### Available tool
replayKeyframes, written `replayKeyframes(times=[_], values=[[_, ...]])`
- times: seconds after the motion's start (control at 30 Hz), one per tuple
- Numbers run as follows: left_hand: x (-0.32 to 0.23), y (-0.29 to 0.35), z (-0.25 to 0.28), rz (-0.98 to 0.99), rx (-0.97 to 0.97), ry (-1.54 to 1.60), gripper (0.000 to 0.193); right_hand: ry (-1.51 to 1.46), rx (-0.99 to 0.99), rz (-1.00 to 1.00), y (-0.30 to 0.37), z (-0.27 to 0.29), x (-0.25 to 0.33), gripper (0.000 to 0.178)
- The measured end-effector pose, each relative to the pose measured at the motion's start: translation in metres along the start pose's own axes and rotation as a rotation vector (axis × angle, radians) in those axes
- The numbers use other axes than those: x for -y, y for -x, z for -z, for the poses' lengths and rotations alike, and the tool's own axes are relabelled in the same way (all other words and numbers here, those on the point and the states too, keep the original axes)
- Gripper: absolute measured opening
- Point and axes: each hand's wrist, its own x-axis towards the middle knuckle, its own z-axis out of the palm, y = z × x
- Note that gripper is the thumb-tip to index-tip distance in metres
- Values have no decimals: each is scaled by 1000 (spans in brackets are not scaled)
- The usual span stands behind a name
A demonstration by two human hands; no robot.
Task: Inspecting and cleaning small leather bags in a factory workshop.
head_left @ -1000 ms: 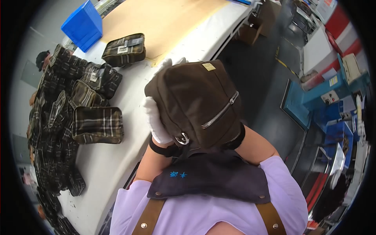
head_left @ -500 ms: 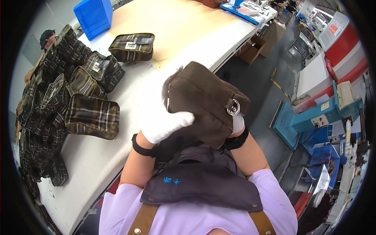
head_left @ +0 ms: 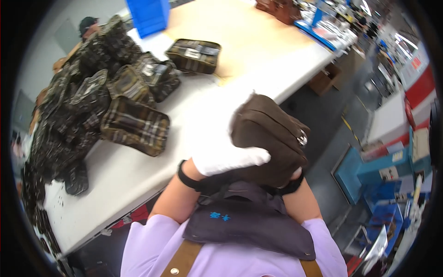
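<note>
Clasping the brown bag (head_left: pixel 267 152) in front of the dark apron (head_left: pixel 249 219), the white-gloved left hand (head_left: pixel 217 145) lies along its left side, its grip curved round the bag with the thumb stretched across the near face. The right hand (head_left: pixel 296 173) is mostly hidden at the bag's lower right; how far its grip is spread cannot be told. The bag is held in the air beside the worktop's edge, tilted, its metal ring (head_left: pixel 302 138) at the right.

On the white worktop (head_left: pixel 120 191), a plaid pouch (head_left: pixel 136 127) lies left of the left hand, against a large heap (head_left: pixel 69 122) of dark plaid pieces. Another pouch (head_left: pixel 194 56) sits farther back, near a blue bin (head_left: pixel 150 16) and a tan sheet (head_left: pixel 240 30). Right of the worktop are a grey floor, a blue machine (head_left: pixel 376 171) and a cardboard box (head_left: pixel 323 81). Beyond the heap shows a person's dark cap (head_left: pixel 87 25).

A second ago the bag's zip faced up; now a plain, seamed panel does. The ring, half a second ago facing the wearer, has turned toward the far right.
</note>
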Motion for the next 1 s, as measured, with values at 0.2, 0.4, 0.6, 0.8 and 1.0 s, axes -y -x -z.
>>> replayKeyframes(times=[0.2, 0.4, 0.6, 0.8, 1.0], values=[[-15, 14, -8, 229, 108, 340, 104, -94, 10, -114, 19, -5, 9, 41], [7, 37, -26, 351, 104, 399, 107, -198, 76, -139, 46, -11, -7, 37], [18, 50, -20, 366, 21, 409, 91, -136, 369, -279, 77, -19, -21, 50], [19, 13, 10, 400, -483, 769, 62, -163, 451, -705, 76, 2, -22, 40], [14, -8, 3, 348, -371, 726, 63, -287, -55, -846, -2, 12, -16, 45]])
